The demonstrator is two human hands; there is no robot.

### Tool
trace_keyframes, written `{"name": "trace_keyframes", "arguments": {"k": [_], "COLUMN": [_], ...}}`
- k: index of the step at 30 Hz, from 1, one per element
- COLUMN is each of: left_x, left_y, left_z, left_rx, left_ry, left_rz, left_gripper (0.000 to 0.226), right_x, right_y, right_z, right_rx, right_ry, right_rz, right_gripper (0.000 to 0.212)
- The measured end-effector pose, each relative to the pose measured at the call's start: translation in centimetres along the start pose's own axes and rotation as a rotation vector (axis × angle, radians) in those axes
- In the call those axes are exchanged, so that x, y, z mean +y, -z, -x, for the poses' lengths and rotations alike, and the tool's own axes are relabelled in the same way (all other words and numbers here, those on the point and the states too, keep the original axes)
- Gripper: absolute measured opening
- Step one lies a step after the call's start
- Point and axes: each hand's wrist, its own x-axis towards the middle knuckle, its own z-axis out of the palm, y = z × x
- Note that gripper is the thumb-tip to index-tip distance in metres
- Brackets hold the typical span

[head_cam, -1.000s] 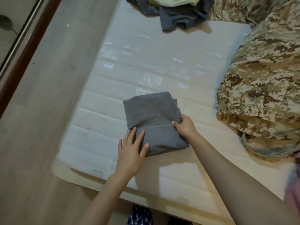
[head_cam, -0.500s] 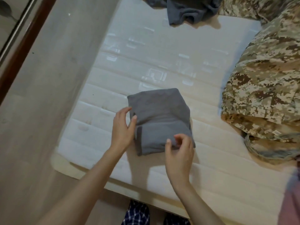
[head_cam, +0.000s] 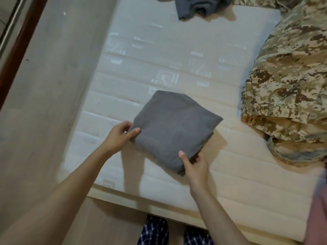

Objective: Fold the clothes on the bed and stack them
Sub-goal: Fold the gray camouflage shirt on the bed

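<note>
A folded grey garment (head_cam: 174, 126) lies as a compact square, turned diamond-wise, near the front of the white mattress (head_cam: 177, 50). My left hand (head_cam: 119, 136) pinches its left corner, thumb on top and fingers curled at the edge. My right hand (head_cam: 194, 165) grips its near corner, thumb on top and fingers tucked under the fold. At the far edge of the mattress lies a heap of unfolded dark blue-grey clothes (head_cam: 196, 6), partly cut off by the frame.
A camouflage-patterned blanket (head_cam: 290, 82) is bunched along the right side of the mattress. Pale wooden floor (head_cam: 44, 103) runs along the left, with a dark wooden frame (head_cam: 16, 50) beyond. My checked trouser legs (head_cam: 155, 230) stand at the bed's front edge.
The grey garment has been rotated and shifted slightly right. My left hand moved from its left side to the left corner; my right hand now holds the near corner.
</note>
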Motion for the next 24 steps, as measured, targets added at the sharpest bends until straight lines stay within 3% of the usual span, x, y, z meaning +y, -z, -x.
{"name": "trace_keyframes", "arguments": {"k": [4,7,9,11,13,14,17,19,24], "left_x": [-4.0,-3.7,-2.7,-0.7,1.6,2.3,1.4,-1.3,-4.6], "left_y": [-3.7,-4.7,-4.6,-4.7,-5.5,-6.2,-7.8,-8.5,-9.5], "left_z": [4.8,5.4,5.2,4.6,3.1,2.2,0.1,-0.6,-2.4], "left_rx": [0.083,0.231,0.37,0.444,0.394,0.334,0.159,0.139,0.199], "left_ry": [0.151,0.176,0.073,-0.186,-0.436,-0.51,-0.52,-0.476,-0.528], "left_rz": [0.102,0.055,-0.204,-0.447,-0.601,-0.677,-0.851,-0.892,-0.911], "left_gripper": [0.025,0.023,0.04,0.047,0.049,0.051,0.057,0.059,0.059], "right_x": [-0.3,-1.8,-2.6,-3.5,-4.0,-3.8,-1.0,1.3,4.1], "right_y": [2.3,2.4,2.4,1.3,-1.0,-2.0,-2.6,-1.8,-1.9], "right_z": [-1.2,-1.6,-1.4,-0.5,-0.2,-0.6,-3.1,-4.7,-7.1], "right_rx": [-0.118,-0.069,0.116,0.335,0.341,0.271,0.036,0.032,0.104], "right_ry": [-0.158,-0.259,-0.089,0.347,0.709,0.789,0.614,0.561,0.674], "right_rz": [0.135,0.274,0.541,0.824,0.954,1.038,1.324,1.372,1.371], "right_gripper": [0.029,0.018,0.031,0.051,0.057,0.059,0.061,0.062,0.063]}}
